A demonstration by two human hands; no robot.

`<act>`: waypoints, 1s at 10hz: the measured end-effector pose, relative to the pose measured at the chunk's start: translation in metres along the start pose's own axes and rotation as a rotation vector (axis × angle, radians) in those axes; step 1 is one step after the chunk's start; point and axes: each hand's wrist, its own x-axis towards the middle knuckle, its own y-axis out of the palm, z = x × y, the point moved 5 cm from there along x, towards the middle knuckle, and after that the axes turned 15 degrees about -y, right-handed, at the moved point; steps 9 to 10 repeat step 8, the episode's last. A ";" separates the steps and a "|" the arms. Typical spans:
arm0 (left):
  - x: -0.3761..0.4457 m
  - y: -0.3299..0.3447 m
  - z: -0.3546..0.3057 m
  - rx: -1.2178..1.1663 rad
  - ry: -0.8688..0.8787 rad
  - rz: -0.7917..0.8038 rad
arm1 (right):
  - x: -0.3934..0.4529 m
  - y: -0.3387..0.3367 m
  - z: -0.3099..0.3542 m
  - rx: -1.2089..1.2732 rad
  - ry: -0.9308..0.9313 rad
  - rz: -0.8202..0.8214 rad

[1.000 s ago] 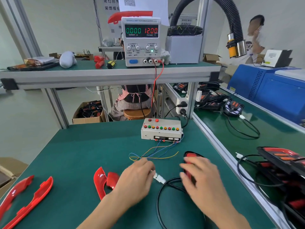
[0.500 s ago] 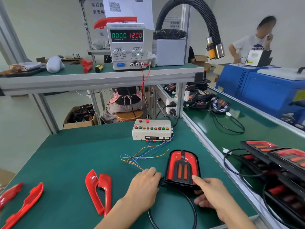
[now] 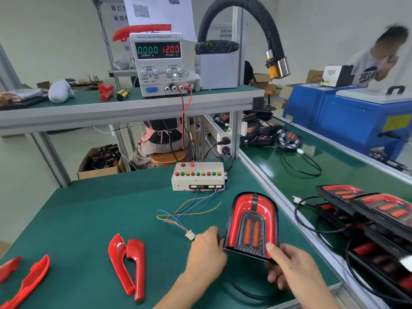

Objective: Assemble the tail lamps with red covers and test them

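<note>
A tail lamp (image 3: 250,221), black with a red cover and two orange strips, is tilted up off the green table (image 3: 89,208). My right hand (image 3: 292,266) grips its near edge, thumb on top. My left hand (image 3: 206,253) is curled at the lamp's near left corner, where the lamp's black cable (image 3: 243,291) comes out; its fingertips are hidden. A white connector (image 3: 190,235) on coloured wires lies free just left of that hand. The wires run to the tester box (image 3: 198,177) with coloured buttons. The power supply (image 3: 158,63) on the shelf reads 0.000 and 12.00.
Two loose red covers (image 3: 128,266) lie left of my hands, and more red covers (image 3: 29,279) sit at the table's left corner. Stacked tail lamps (image 3: 379,210) with cables fill the side bench on the right. A person (image 3: 379,61) stands at the far right.
The lamp was turned face up and lifted at its near edge. The white connector that my left hand pinched now lies free on the table. The view swung right.
</note>
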 end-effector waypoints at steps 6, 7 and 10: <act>-0.016 0.085 -0.079 0.028 0.011 -0.074 | 0.071 -0.092 -0.019 -0.724 -0.069 -0.106; -0.016 0.077 -0.068 -0.009 0.098 -0.093 | 0.067 -0.085 -0.010 -0.878 -0.072 -0.153; -0.026 0.066 -0.043 -0.205 0.132 -0.111 | 0.055 -0.079 0.003 -0.996 -0.058 -0.202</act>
